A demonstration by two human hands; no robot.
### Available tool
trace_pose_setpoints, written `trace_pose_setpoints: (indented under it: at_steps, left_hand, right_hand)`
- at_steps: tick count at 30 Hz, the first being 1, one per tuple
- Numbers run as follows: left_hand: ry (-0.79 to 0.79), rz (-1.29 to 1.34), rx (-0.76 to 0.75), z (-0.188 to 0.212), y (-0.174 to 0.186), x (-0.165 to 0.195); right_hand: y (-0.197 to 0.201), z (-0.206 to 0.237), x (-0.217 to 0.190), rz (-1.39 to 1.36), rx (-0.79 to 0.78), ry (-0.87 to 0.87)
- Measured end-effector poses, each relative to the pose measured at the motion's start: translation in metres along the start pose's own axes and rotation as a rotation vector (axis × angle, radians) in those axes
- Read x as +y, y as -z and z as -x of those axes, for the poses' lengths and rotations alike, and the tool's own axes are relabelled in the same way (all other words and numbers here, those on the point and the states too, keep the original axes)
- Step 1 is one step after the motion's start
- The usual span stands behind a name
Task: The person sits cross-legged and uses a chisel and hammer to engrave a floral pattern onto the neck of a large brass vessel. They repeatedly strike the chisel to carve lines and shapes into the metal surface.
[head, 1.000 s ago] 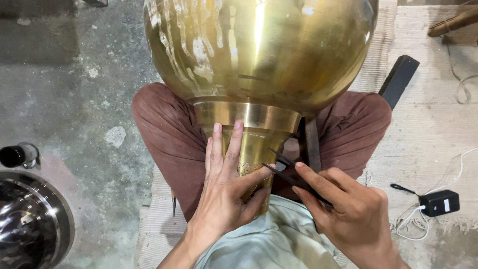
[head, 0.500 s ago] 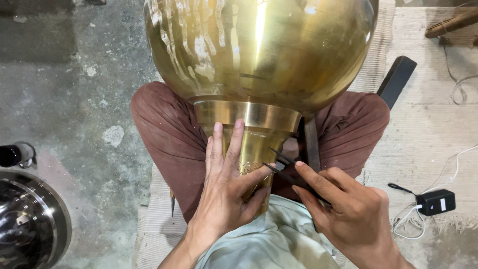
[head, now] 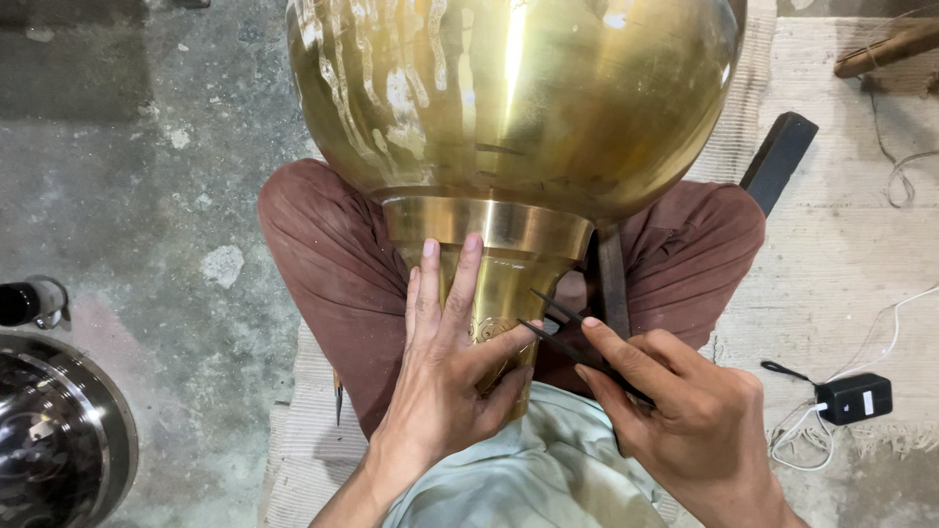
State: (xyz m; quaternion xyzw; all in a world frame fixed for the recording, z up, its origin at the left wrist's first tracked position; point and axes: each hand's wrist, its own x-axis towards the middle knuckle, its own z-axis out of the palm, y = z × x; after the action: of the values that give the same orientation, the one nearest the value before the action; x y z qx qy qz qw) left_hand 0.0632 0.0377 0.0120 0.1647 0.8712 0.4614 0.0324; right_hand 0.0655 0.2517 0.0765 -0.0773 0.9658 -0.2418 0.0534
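A large brass vessel (head: 518, 98) with a round, shiny belly lies across the lap of a person seated cross-legged in brown trousers (head: 323, 284), its flared neck (head: 489, 264) pointing back toward the body, which seems to keep the part being worked close under the eyes. The left hand (head: 445, 372) lies flat along the neck, fingers stretched forward and the thumb hooked across the front, evidently to steady the metal against the legs. The right hand (head: 685, 411) is curled in a narrow grip round a slim dark pointed tool (head: 567, 337) with two thin legs (a divider or scribing tool, by the look of it), whose tips meet the neck just beside the left thumb, near a small engraved motif. A dark flat bar (head: 778, 156) juts out behind the right knee over a pale woven mat (head: 841, 274). A small black box-shaped adapter (head: 853, 398) with a white patch and white cable sits on the mat, well apart. At the left edge stands a polished steel pot (head: 54, 440) on the concrete floor (head: 127, 176).
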Motion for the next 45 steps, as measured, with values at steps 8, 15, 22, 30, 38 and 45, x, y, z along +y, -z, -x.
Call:
trace_pose_setpoints:
  at_steps: [8,15,22,30,38,45]
  left_hand:
    - [0.011,-0.017,-0.004,-0.002,0.001,0.001]
    - [0.080,0.146,0.327,0.013,-0.005,-0.007]
    - [0.141,0.273,0.431,0.013,-0.017,-0.019]
    - [0.103,0.268,0.470,0.007,-0.023,-0.018]
    - [0.130,0.278,0.454,0.008,-0.025,-0.016]
    - [0.128,0.250,0.435,0.005,-0.023,-0.015]
  right_hand:
    - [0.002,-0.001,-0.004,0.090,0.015,0.077]
    - [0.008,-0.010,-0.007,0.268,-0.070,0.200]
    - [0.023,-0.062,0.006,0.544,-0.301,0.876]
    - [0.025,-0.110,-0.012,0.739,-0.434,1.295]
    - [0.025,-0.112,-0.026,0.954,-0.720,1.241]
    - [0.019,-0.095,0.009,0.813,-0.574,0.971]
